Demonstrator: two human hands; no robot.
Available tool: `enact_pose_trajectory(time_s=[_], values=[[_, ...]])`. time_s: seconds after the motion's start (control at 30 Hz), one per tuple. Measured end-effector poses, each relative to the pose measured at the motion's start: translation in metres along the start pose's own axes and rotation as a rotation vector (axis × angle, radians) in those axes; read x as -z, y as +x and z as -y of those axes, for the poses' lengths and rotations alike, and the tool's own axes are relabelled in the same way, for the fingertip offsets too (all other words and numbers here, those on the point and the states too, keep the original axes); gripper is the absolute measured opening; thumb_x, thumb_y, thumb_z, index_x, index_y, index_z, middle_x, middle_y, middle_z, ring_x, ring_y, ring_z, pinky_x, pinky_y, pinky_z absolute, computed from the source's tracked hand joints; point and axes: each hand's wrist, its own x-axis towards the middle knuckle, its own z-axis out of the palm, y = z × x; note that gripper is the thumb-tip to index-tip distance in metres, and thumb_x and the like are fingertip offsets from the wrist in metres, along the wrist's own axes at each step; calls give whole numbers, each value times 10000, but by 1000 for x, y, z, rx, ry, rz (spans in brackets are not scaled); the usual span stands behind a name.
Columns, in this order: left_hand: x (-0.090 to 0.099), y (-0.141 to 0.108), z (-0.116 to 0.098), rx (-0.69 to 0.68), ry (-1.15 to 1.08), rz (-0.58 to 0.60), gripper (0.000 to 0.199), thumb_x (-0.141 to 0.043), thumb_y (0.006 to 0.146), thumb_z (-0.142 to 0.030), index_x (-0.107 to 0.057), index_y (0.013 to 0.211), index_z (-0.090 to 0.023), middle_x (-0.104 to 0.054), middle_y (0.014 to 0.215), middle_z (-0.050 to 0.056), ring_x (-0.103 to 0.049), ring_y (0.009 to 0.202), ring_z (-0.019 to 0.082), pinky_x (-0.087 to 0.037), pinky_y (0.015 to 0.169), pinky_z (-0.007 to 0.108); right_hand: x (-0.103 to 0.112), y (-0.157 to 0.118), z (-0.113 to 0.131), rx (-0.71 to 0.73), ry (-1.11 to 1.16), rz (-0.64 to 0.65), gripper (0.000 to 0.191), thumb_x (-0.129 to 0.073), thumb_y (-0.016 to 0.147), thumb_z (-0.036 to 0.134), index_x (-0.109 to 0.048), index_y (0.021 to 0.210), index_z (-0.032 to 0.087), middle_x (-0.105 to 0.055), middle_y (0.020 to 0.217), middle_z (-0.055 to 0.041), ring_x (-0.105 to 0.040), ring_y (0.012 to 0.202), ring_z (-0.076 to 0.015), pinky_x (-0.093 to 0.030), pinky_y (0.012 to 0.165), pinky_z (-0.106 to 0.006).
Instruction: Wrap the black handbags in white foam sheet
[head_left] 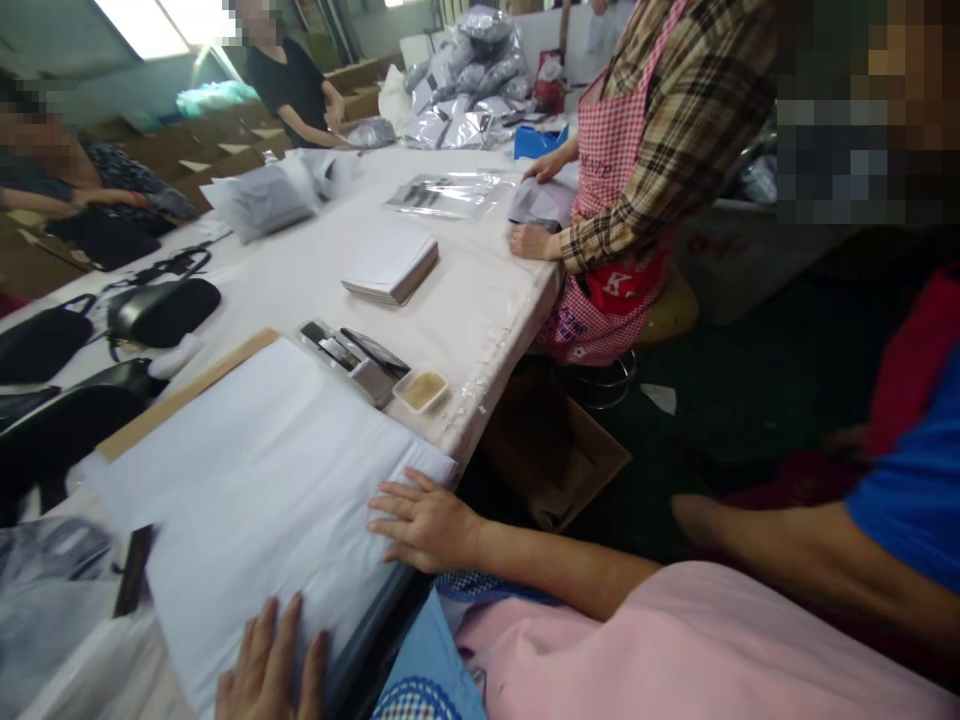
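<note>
A stack of large white sheets (247, 480), thin like tissue paper, lies across the near table. My left hand (270, 665) rests flat on its near edge with fingers spread; the wrist is out of frame. On the right end of the stack my right hand (427, 520) lies palm down, fingers apart. Something dark, its kind unclear, shows under the sheets along the near side. Brown cardboard (195, 390) sticks out beneath the far edge. Beyond the stack are a grey metal desktop item (349, 360) and a small clear tub (421, 390) with yellowish contents.
A block of white cards (394, 265) sits mid-table. Black bags (161, 310) line the left side. Across the corner, a person in a checked apron (615, 190) handles a grey package (544, 200). Wrapped packages (472, 80) pile up behind. A cardboard box (555, 450) stands below.
</note>
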Motion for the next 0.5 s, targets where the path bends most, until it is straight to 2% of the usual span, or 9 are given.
enact_pose_trajectory(time_s=[0.1,0.17,0.23,0.3,0.4,0.5], values=[[11,-3,-4,40,-51,-36,536,-423,948,-378,-327,1476,-378,-404,1528,43,-366,1409,296,-319,1133,566,14,5,1,-28,52,-66,382,-507,963,435,-614,1246,202,-564,1395,-73,-407,1376,-226,-213,1195,-479],[16,-3,-8,105,-50,-135,493,-424,954,-373,-387,1445,-347,-369,1548,38,-378,1404,272,-319,1155,516,25,11,-4,-114,63,-140,346,-519,962,384,-623,1241,208,-557,1400,-88,-402,1380,-243,-243,1186,-508],[17,-2,-8,190,0,-258,478,-454,941,-396,-452,1408,-297,-308,1578,54,-308,1439,292,-281,1174,525,31,17,-13,-205,44,-191,344,-517,960,354,-630,1246,201,-526,1425,-115,-376,1394,-280,-285,1168,-536],[12,-2,-6,296,30,-333,491,-481,923,-430,-500,1379,-247,-270,1592,84,-232,1463,338,-259,1169,575,30,22,-24,-265,12,-187,379,-513,956,372,-626,1260,176,-493,1446,-148,-369,1393,-318,-345,1135,-548],[1,-6,-3,452,-59,-308,508,-475,930,-442,-504,1387,-221,-289,1583,112,-293,1438,350,-335,1129,579,19,25,-38,-278,-54,-127,457,-495,954,429,-597,1299,147,-491,1434,-186,-436,1341,-342,-424,1077,-539],[-5,-11,-8,514,-149,-280,488,-464,945,-422,-505,1393,-234,-321,1571,108,-369,1408,308,-382,1118,522,8,22,-48,-231,-126,-112,496,-451,964,463,-577,1316,137,-513,1407,-195,-502,1282,-336,-452,1052,-525]])
